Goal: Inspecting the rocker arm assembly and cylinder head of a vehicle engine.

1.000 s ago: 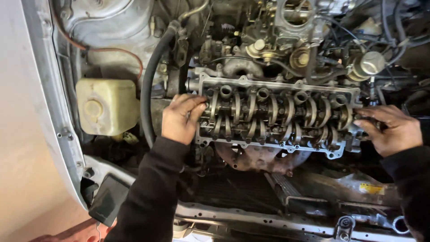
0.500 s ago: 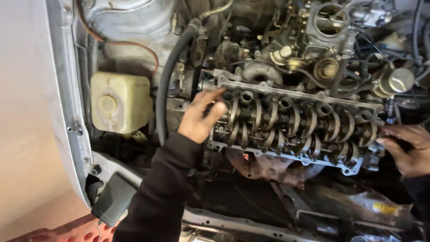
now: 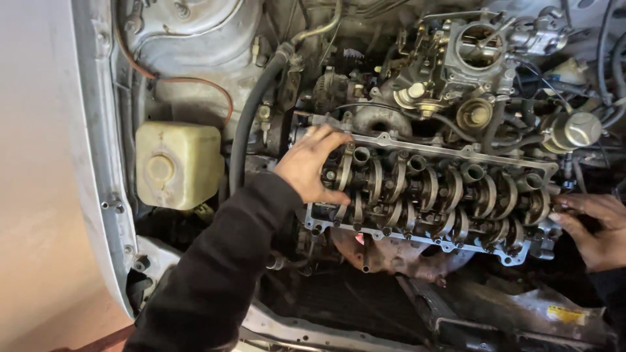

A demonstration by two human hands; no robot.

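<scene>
At mid engine bay we have the exposed cylinder head [image 3: 430, 195], rocker arms uncovered. Left hand [image 3: 312, 166] grips its left end, fingers curled over the rim; right hand [image 3: 596, 228] clasps its right end, fingers bent. We judge an even grip at both ends best. Left of it: black hose [image 3: 244, 130], cream reservoir [image 3: 177, 164].

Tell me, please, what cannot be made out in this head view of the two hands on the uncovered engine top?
- Right hand: cut off by the right frame edge; its grip is unclear.
- Left hand: its palm hides the left end of the grey metal cylinder head with exposed rocker arms.
- Yellowed plastic fluid reservoir: opaque, level unreadable.
- Black rubber hose: lower end hidden behind the black sleeve.
</scene>
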